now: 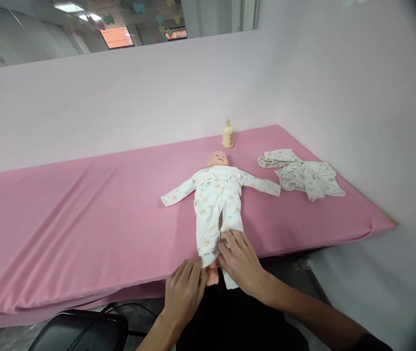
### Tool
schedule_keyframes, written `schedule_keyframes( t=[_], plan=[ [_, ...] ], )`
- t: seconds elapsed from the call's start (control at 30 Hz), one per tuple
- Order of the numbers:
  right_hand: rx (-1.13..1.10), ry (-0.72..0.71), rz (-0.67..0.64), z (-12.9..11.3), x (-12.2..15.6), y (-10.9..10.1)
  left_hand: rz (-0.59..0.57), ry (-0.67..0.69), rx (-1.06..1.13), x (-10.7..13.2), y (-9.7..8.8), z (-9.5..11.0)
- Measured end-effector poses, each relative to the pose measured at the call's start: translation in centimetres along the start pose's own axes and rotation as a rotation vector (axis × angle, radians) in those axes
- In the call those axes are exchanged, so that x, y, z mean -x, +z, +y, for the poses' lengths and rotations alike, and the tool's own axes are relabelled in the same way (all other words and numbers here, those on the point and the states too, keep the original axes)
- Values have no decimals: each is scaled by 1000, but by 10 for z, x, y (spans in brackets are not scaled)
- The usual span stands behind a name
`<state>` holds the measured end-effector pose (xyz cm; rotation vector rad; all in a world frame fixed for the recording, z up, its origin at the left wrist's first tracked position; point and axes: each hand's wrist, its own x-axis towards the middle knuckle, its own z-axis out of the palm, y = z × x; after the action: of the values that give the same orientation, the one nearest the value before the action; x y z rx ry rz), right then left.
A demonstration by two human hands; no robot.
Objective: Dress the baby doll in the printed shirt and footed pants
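A baby doll [217, 158] lies on its back on the pink-covered table [84, 219], dressed in a white printed sleepsuit [215, 204], arms spread wide. My left hand [184, 292] curls around the doll's bare foot at the table's front edge, holding the leg. My right hand [239, 258] lies over the other trouser leg, fingers pinching the cloth near the cuff.
A small cream bottle [228, 134] stands behind the doll's head by the wall. A crumpled pile of white printed baby clothes [303, 176] lies at the table's right end. A black chair [84, 329] sits below the front edge. Pale walls close the back and right.
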<state>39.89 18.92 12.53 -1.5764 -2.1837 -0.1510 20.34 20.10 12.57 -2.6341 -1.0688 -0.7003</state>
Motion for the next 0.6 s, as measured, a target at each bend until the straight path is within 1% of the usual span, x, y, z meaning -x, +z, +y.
schedule_keyframes(
  t=[0.03,0.1,0.17,0.23,0.33,0.43,0.5,0.53,0.6],
  plan=[
    [13,-21,4,0,-2,1,53,-2,50,3,2,-1],
    [22,-70,3,0,-2,0,109,-10,98,10,5,-5],
    [15,-110,-2,-1,3,-3,105,-2,122,16,7,-8],
    [-21,-154,-2,-4,12,-5,60,45,185,22,8,-10],
    [-84,-248,2,-11,30,-9,-65,130,292,33,8,-12],
    [-180,-302,-15,-17,41,-19,-225,130,353,39,4,-13],
    [-323,-294,-57,-13,42,-29,-340,83,443,37,-4,-16],
    [-406,-270,-67,-7,40,-33,-401,37,497,33,-9,-19],
    [-548,-139,-6,14,27,-38,-491,-113,594,17,-20,-30]
  ],
)
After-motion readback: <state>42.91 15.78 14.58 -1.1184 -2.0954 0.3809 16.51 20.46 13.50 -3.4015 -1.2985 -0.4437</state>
